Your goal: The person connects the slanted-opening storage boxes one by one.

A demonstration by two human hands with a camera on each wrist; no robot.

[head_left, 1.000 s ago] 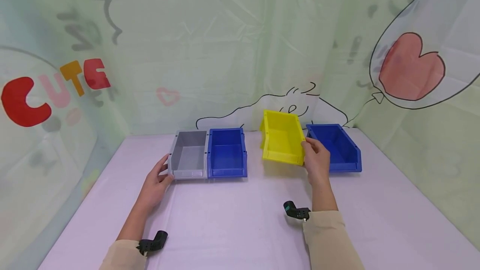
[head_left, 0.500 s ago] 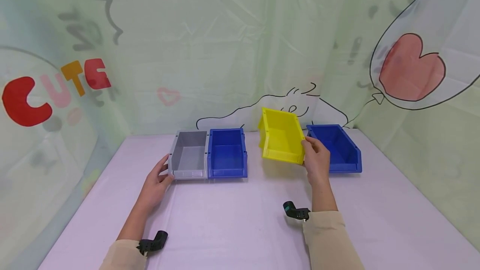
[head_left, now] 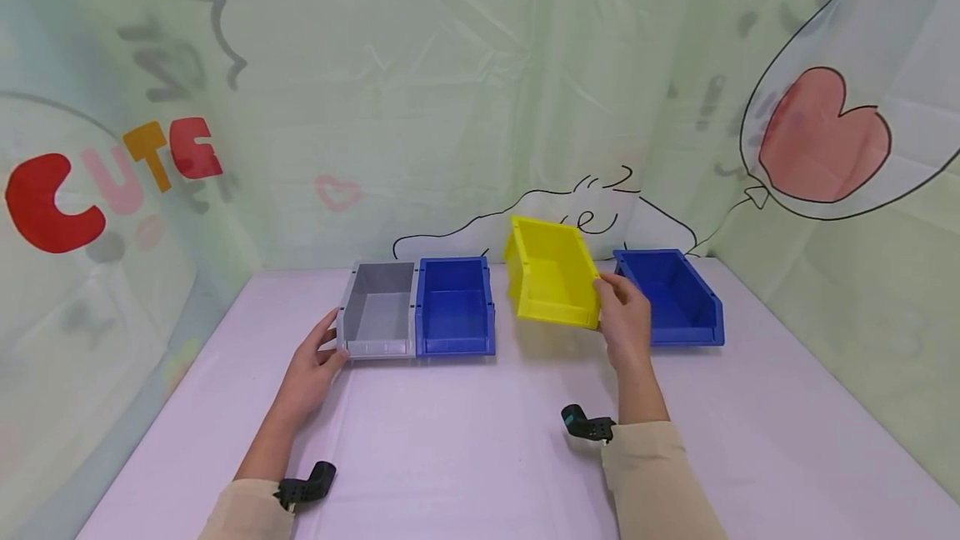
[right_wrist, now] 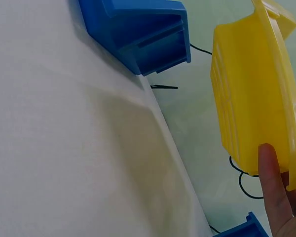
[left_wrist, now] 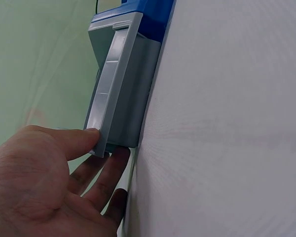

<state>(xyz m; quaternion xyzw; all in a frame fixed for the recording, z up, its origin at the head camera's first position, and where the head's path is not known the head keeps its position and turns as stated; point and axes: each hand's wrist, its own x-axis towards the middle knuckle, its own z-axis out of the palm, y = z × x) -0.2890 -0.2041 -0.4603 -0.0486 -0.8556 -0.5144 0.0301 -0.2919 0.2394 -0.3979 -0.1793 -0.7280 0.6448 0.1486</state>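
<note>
At the left of the head view, my left hand (head_left: 311,369) pinches the front left corner of a grey storage bin (head_left: 378,315). Its thumb lies on the front lip and its other fingers reach along the outer side, as the left wrist view shows. That bin stands flush against a blue storage bin (head_left: 454,307). My right hand (head_left: 628,319) grips a yellow storage bin (head_left: 555,269) by its right side. The yellow bin hangs tilted above the table, and its shadow falls below it in the right wrist view. All three bins show bare insides.
Behind my right hand, another blue bin (head_left: 671,298) stands on the table, partly covered by that hand. A white cloth covers the table (head_left: 450,440). Close behind the bins hangs a pale green printed curtain (head_left: 450,107), which also closes off both sides.
The right hand has carried the yellow bin a little to the left, toward the blue bin beside the grey one. My left hand and the other bins have stayed put.
</note>
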